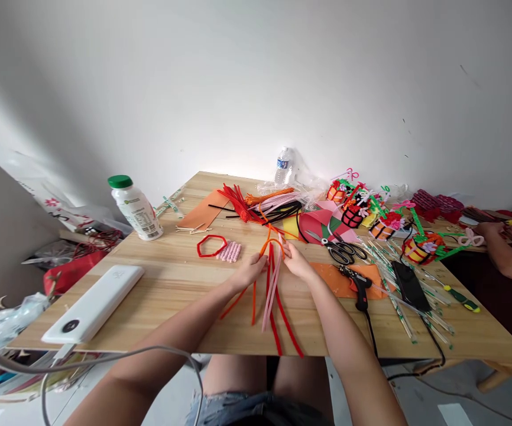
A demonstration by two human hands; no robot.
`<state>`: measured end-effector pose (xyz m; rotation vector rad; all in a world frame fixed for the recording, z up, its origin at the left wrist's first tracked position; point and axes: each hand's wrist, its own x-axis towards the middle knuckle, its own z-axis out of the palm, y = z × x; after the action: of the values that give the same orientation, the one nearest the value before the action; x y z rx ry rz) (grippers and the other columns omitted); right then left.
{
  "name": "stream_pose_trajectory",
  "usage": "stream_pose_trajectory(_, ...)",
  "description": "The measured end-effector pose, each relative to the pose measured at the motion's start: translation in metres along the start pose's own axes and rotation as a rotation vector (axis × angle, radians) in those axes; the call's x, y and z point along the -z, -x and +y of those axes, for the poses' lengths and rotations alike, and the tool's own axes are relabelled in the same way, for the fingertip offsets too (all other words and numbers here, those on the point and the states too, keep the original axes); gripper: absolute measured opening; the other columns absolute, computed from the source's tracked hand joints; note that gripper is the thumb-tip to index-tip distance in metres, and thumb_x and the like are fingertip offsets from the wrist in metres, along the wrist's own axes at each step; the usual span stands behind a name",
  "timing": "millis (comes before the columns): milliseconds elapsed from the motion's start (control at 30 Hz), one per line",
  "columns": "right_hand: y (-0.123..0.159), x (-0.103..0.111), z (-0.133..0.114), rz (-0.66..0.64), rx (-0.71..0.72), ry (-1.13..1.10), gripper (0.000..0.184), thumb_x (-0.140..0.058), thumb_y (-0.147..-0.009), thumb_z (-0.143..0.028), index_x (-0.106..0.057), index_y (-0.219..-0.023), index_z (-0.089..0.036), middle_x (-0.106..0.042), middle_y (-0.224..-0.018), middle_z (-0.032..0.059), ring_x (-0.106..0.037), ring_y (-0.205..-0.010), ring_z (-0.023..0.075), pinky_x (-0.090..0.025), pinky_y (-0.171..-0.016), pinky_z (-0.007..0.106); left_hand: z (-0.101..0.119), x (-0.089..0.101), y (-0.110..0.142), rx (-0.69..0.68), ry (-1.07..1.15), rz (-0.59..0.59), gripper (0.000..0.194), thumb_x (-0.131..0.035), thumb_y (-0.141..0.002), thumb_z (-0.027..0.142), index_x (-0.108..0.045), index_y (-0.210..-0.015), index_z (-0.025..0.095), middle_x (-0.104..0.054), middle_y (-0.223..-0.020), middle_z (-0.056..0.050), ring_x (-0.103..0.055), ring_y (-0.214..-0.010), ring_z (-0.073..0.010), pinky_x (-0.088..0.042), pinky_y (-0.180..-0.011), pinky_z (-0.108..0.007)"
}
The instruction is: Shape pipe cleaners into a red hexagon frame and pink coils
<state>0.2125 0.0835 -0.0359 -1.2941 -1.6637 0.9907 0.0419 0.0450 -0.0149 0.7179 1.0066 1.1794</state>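
Note:
An orange pipe cleaner (272,241) arches between my hands, bent into a curve above the table. My left hand (253,270) has its fingers closed on one end, and my right hand (295,259) pinches the other. Red pipe cleaners (286,319) and pink pipe cleaners (269,299) lie fanned out beneath and between the hands, along with more orange strands. To the left of my hands rest a red six-sided pipe-cleaner ring (211,245) and a small pink woven piece (229,252). Behind are bundles of red pipe cleaners (238,203) and black pipe cleaners (288,212).
Right of my hands lie scissors (341,251), a glue gun (360,287), wrapped straws (400,307), a phone (410,285) and a screwdriver (462,298). Decorated small baskets (386,227) stand behind. At left are a white bottle (136,208) and a power bank (94,303). Another person's arm (511,254) is far right.

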Motion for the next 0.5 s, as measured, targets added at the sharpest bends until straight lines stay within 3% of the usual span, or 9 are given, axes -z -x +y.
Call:
stream_pose_trajectory(133,0.002,-0.002,-0.005,0.057,0.081,0.013,0.038,-0.049,-0.068,-0.003,-0.062,-0.1,-0.017,-0.058,-0.117,0.0093,-0.053,-0.112,0.0202,-0.044,-0.097,0.035,0.001,0.0,-0.008,-0.002,0.005,-0.095,0.016,-0.06,-0.08,0.02,-0.056,-0.067,0.011,-0.064,-0.08,-0.008,-0.063,-0.076,-0.0142,-0.051,-0.072,-0.026)
stream_pose_trajectory(233,0.005,0.005,-0.017,0.148,0.073,0.0,0.023,-0.05,-0.074,-0.012,-0.063,-0.093,-0.016,-0.058,-0.114,0.0128,-0.052,-0.112,0.0246,-0.047,-0.093,0.039,0.008,0.004,-0.007,-0.085,-0.029,-0.115,0.021,-0.061,-0.081,0.031,-0.057,-0.074,0.012,-0.062,-0.079,-0.005,-0.059,-0.065,-0.0092,-0.047,-0.057,-0.019)
stream_pose_trajectory(300,0.009,0.01,-0.028,0.138,0.053,-0.039,0.021,-0.047,-0.081,-0.022,-0.062,-0.094,-0.016,-0.061,-0.103,0.0122,-0.059,-0.097,0.0242,-0.054,-0.076,0.038,0.014,0.006,0.0,-0.143,-0.086,-0.24,0.029,-0.06,-0.08,0.041,-0.055,-0.081,0.013,-0.06,-0.072,-0.002,-0.051,-0.049,-0.0061,-0.038,-0.041,-0.017)
stream_pose_trajectory(367,0.016,0.013,-0.043,0.002,0.027,-0.15,0.025,-0.046,-0.084,-0.031,-0.061,-0.099,-0.017,-0.064,-0.092,0.0094,-0.063,-0.077,0.021,-0.055,-0.056,0.032,0.017,0.005,0.007,-0.164,-0.114,-0.394,0.036,-0.056,-0.08,0.05,-0.052,-0.089,0.015,-0.057,-0.066,0.001,-0.039,-0.036,-0.0038,-0.026,-0.032,-0.016)
stream_pose_trajectory(433,0.023,0.016,-0.058,-0.279,-0.006,-0.457,0.034,-0.054,-0.081,-0.037,-0.057,-0.108,-0.018,-0.063,-0.097,0.009,-0.062,-0.072,0.0189,-0.052,-0.049,0.029,0.018,0.003,0.014,-0.14,-0.111,-0.47,0.037,-0.055,-0.08,0.053,-0.049,-0.089,0.017,-0.052,-0.057,0.005,-0.03,-0.031,-0.0025,-0.018,-0.03,-0.014)
stream_pose_trajectory(500,0.029,0.017,-0.071,-0.399,-0.027,-0.693,0.044,-0.055,-0.081,-0.05,-0.056,-0.11,-0.017,-0.061,-0.102,0.01,-0.061,-0.069,0.0169,-0.05,-0.045,0.025,0.018,0.002,0.018,-0.071,-0.089,-0.541,0.037,-0.054,-0.081,0.053,-0.047,-0.085,0.017,-0.046,-0.05,0.007,-0.026,-0.03,-0.0023,-0.016,-0.03,-0.013)
